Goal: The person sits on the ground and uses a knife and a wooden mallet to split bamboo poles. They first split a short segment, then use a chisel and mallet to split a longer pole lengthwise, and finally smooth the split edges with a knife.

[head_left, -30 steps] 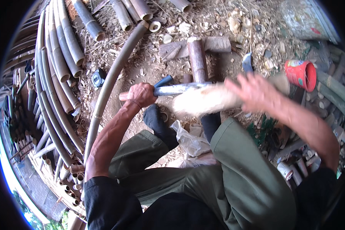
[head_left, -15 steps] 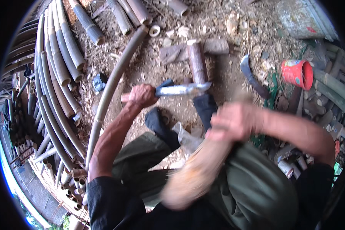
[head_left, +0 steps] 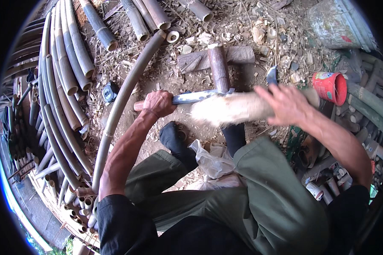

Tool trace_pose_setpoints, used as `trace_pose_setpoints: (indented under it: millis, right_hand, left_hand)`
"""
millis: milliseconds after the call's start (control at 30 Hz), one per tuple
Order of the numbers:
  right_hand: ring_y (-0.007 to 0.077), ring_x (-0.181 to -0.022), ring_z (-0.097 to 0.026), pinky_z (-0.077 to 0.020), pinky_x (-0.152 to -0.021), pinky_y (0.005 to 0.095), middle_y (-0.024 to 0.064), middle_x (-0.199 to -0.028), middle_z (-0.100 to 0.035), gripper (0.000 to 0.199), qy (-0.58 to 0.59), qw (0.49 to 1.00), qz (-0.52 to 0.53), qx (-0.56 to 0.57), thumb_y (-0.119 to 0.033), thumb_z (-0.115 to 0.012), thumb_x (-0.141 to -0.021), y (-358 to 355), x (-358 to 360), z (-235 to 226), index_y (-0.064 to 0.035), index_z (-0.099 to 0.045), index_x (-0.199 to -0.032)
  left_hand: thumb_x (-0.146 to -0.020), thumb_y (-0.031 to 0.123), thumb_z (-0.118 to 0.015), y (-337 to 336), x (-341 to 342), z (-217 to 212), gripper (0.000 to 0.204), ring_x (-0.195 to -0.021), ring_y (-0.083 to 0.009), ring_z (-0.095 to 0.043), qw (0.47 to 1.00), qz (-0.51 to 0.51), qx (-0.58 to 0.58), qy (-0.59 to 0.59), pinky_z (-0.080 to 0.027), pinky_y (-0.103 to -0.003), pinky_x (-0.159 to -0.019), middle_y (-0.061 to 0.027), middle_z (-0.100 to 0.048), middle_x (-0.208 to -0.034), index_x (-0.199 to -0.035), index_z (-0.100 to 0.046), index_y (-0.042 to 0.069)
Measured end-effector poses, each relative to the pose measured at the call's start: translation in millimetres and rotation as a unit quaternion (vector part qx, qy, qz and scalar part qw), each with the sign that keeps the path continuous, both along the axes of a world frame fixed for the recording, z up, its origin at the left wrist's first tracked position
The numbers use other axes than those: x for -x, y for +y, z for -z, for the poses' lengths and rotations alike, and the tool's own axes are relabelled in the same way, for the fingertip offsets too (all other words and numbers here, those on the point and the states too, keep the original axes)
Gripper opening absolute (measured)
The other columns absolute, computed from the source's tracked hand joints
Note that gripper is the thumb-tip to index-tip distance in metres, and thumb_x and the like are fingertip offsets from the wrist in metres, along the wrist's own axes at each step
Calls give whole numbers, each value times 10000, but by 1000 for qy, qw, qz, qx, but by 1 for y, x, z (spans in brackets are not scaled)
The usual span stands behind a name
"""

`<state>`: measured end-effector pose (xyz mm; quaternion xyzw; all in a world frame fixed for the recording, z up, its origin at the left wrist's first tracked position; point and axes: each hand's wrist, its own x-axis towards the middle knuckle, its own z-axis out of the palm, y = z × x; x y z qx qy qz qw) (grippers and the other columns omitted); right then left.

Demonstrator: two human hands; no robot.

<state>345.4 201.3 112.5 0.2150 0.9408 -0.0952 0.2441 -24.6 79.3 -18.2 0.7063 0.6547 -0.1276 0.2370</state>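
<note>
My left hand is closed around the wooden handle of a machete, its long blade lying level and pointing right. The blade's tip meets the lower part of an upright dark wooden post. My right hand is on a thick, pale piece of bamboo, fingers and thumb curved over its top and near side. The bamboo lies crosswise in front of my right knee, its frayed, blurred left end just below the blade. The underside of the bamboo and what it rests on are hidden.
Long bamboo poles fill the left side, and one pole slants beside my left arm. A log lies behind the post. A curved blade, red pot and grey bucket stand right. A plastic bag lies between my feet.
My right hand has swung the pale bamboo up and away from my lap, turning it from slanted to nearly level near the blade. My left hand and the machete have hardly moved.
</note>
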Motion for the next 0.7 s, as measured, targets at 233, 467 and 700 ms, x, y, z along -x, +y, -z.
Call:
trace_pose_setpoints:
  millis: [233,467,700]
  right_hand:
    - [276,-848,-645,-553,-716,401,127,-1019,-602,774,253,959,-132,-1,-387,-802,-673,-10,-20,36,-108,-478,-1318]
    - [337,-879,-640,-549,-789,446,159,-1031,-593,824,258,954,70,139,-307,-845,-575,-60,-49,-1,-78,-509,-1292]
    - [370,-1036,-630,-513,-917,431,184,-1193,-592,832,242,885,342,203,-286,-856,-578,-90,-93,2,-48,-494,-1288]
  left_hand:
    - [-745,367,-702,5,-3,2,268,-719,-336,-674,999,-9,-38,-31,-543,-459,-687,-135,-684,-823,-763,-711,100]
    - [-801,417,-736,-91,-44,2,474,-916,-381,-620,980,-59,-177,-75,-502,-497,-770,-156,-593,-978,-1052,-549,61]
    - [-901,538,-599,-50,-8,-17,495,-585,-283,-604,978,-93,-119,-142,-472,-431,-555,-106,-614,-682,-871,-645,45]
